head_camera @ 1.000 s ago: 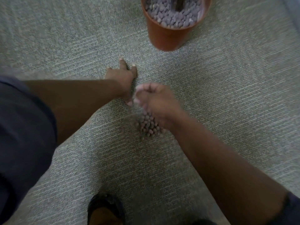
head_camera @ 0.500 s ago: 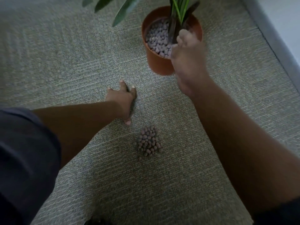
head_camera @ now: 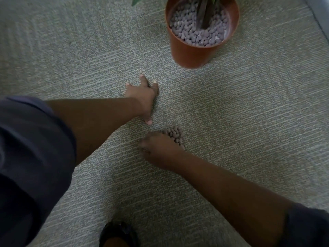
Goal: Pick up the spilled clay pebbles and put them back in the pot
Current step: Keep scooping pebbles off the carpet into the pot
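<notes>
A small heap of brown-grey clay pebbles lies on the grey-green carpet. My right hand rests on the heap's left part, knuckles up and fingers curled down over it. The fingers hide whether any pebbles are gripped. My left hand is pressed flat on the carpet just beyond the heap, fingers spread and holding nothing. The terracotta pot stands at the top right, farther away than both hands. It is filled with clay pebbles around a dark plant stem.
Carpet covers the whole floor. A pale wall base runs along the top right corner. A green leaf tip pokes in at the top. My dark shoe is at the bottom edge.
My right hand rose from the heap to the pot's rim, then came back down onto the heap. The heap looks smaller than a second ago. My left hand stayed planted.
</notes>
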Tool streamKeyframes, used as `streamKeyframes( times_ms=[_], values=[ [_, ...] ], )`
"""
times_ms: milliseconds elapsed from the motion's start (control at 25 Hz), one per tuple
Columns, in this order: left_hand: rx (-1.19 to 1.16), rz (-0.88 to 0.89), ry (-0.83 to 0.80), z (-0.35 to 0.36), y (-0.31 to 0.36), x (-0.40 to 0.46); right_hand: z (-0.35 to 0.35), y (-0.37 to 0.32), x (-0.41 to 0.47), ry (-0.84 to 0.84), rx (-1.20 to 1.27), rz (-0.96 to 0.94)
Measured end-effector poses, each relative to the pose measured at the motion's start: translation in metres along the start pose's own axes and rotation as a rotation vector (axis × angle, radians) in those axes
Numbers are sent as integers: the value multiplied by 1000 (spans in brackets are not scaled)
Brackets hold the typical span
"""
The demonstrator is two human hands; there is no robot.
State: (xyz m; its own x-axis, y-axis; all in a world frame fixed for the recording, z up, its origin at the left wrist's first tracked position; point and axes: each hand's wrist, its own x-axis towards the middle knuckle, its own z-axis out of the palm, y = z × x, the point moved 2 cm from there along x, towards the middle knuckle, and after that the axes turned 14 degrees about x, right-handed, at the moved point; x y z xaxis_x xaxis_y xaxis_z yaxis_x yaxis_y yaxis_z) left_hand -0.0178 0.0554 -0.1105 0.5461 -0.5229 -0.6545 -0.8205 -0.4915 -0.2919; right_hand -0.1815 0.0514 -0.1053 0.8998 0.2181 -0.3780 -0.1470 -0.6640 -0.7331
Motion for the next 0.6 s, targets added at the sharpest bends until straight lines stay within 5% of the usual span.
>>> streamKeyframes(
  times_ms=[160,320,600],
  values=[
    [39,8,16,-2,2,-2,32,-11,-3,-42,-239,-66],
    [35,-1,6,-2,1,-2,31,-7,1,-1,-197,-80],
    [9,-7,-3,-2,2,-2,-47,47,-21,432,-98,164]
  ],
)
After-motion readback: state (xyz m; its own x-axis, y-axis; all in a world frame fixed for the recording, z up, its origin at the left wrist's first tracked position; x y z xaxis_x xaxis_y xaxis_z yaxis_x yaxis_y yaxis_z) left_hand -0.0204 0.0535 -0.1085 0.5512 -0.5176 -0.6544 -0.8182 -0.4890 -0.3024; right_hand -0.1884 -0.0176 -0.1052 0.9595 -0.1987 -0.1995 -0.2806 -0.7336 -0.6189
